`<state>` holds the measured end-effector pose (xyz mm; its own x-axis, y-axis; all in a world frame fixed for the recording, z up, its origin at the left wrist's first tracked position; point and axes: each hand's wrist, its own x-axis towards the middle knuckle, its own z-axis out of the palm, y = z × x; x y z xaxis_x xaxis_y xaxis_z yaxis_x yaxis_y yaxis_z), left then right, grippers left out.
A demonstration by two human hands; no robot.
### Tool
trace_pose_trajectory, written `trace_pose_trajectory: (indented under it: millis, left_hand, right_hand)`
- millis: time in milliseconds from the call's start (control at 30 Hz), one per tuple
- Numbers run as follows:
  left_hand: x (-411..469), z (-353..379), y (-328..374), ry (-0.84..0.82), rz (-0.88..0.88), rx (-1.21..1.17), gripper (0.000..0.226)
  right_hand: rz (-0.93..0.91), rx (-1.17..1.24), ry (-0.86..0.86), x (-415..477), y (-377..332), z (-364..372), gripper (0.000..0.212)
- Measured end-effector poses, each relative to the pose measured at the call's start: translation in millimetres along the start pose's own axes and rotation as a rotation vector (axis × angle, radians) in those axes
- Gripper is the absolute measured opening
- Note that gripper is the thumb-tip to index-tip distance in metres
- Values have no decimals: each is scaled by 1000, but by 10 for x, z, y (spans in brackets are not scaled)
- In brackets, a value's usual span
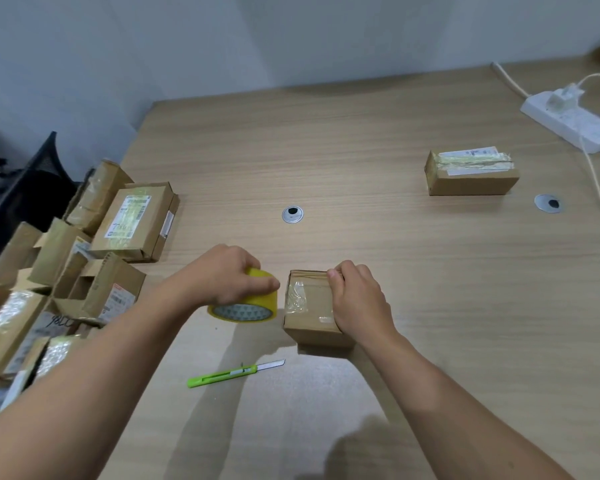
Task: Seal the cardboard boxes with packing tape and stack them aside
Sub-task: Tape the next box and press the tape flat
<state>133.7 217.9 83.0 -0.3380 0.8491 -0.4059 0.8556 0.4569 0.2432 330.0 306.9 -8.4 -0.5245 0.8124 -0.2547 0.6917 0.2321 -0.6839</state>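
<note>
On the pale wooden table (361,126), near its centre, sits the small brown cardboard box (307,318), my right hand (359,299) curled over its top, pinning it. Just left, my left hand (227,277) grips the yellow packing-tape roll (257,304) — sealing is starting, I judge. Next: draw tape across the seam — squarely.

One tape roll (243,311), one knife (234,372), many boxes (310,306)

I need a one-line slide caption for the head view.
Left hand grips yellow tape roll beside small cardboard box held by right hand.
</note>
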Motion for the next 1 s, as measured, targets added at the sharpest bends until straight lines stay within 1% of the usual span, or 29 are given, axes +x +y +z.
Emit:
trace_pose_trajectory:
  millis: [100, 200, 267, 400, 500, 667, 767, 867, 1000]
  left_hand:
    - [-15, 218, -89, 22, -3, -16, 58]
    - [-21, 302, -152, 71, -18, -114, 70]
    - [-10, 295, -189, 82, -12, -155, 73]
    - [8, 224, -181, 67, 28, -172, 73]
    - [0, 73, -147, 69, 39, -204, 68]
    - [60, -34, -132, 31, 39, -63, 57]
    - [88, 78, -184, -19, 7, -73, 58]
    - [118, 168, -253, -14, -17, -107, 56]
    - [192, 301, -320, -31, -28, -112, 66]
  right_hand:
    - [-12, 23, 13, -17, 30, -2, 31]
    - [-19, 41, 16, -24, 53, -13, 30]
    - [-18, 42, 11, -19, 48, -9, 30]
    - [-10, 16, -3, -11, 47, -10, 30]
    - [-10, 7, -12, -14, 33, -8, 31]
    - [-7, -4, -31, 0, 18, -21, 32]
    - [-12, 2, -29, -15, 40, -28, 31]
    - [-28, 3, -24, -21, 50, -20, 32]
    - [-34, 39, -7, -16, 69, -15, 31]
